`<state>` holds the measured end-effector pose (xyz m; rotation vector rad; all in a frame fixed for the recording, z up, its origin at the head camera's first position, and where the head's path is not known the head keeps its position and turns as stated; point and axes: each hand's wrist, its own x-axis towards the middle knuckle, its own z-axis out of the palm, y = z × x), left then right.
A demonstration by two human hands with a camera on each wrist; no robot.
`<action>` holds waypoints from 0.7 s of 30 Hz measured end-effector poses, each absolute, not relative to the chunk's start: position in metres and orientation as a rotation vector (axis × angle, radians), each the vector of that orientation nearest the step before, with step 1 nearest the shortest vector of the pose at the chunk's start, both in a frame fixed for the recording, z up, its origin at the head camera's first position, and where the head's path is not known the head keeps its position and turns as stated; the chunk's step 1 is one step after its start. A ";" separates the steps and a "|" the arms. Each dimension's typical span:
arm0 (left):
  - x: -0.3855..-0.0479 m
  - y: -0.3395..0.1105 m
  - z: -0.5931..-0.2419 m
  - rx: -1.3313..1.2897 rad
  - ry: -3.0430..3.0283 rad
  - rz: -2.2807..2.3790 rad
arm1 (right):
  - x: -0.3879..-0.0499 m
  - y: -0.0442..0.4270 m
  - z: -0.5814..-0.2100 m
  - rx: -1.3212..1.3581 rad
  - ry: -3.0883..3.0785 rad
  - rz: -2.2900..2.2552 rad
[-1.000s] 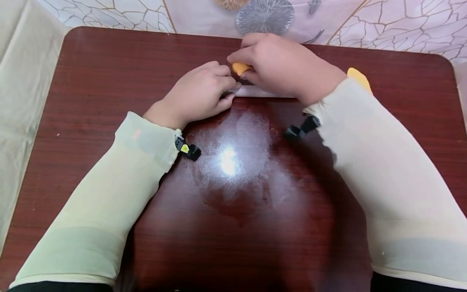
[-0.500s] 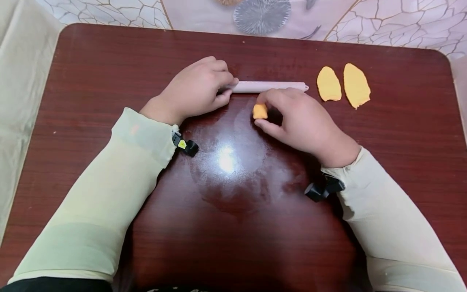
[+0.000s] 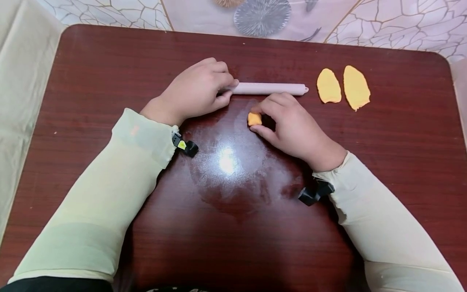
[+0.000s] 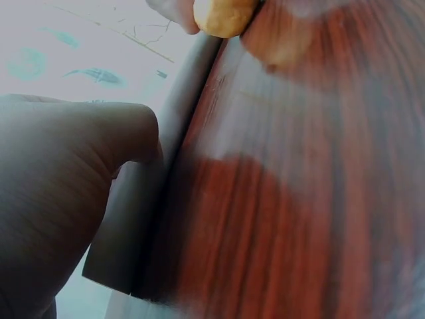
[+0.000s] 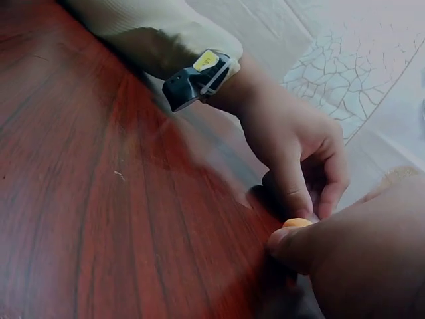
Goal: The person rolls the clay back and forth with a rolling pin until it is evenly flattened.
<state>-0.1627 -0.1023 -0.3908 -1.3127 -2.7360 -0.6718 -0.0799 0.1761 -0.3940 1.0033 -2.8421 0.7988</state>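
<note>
Where the head view shows both hands, the left hand [image 3: 193, 92] grips the pale roller [image 3: 270, 89] near its left end, long axis running left-right. Right hand [image 3: 293, 129] pinches the orange lump [image 3: 254, 119] between thumb and fingers: right of left hand, on the person's side of the roller, apart from it. Flat yellow pieces [image 3: 328, 86] past roller's right end. Left wrist: roller runs lengthwise under left thumb, lump farther along. Right wrist: thumb against lump, left hand beyond. Table contact under lump: can't tell.
</note>
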 end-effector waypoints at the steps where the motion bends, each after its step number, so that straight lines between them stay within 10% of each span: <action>1: -0.163 -0.102 -0.390 -1.312 -2.737 -0.673 | -0.081 0.176 -0.395 1.003 -2.840 0.816; 21: -0.162 -0.099 -0.392 -1.316 -2.776 -0.713 | -0.090 0.193 -0.396 0.965 -2.663 0.834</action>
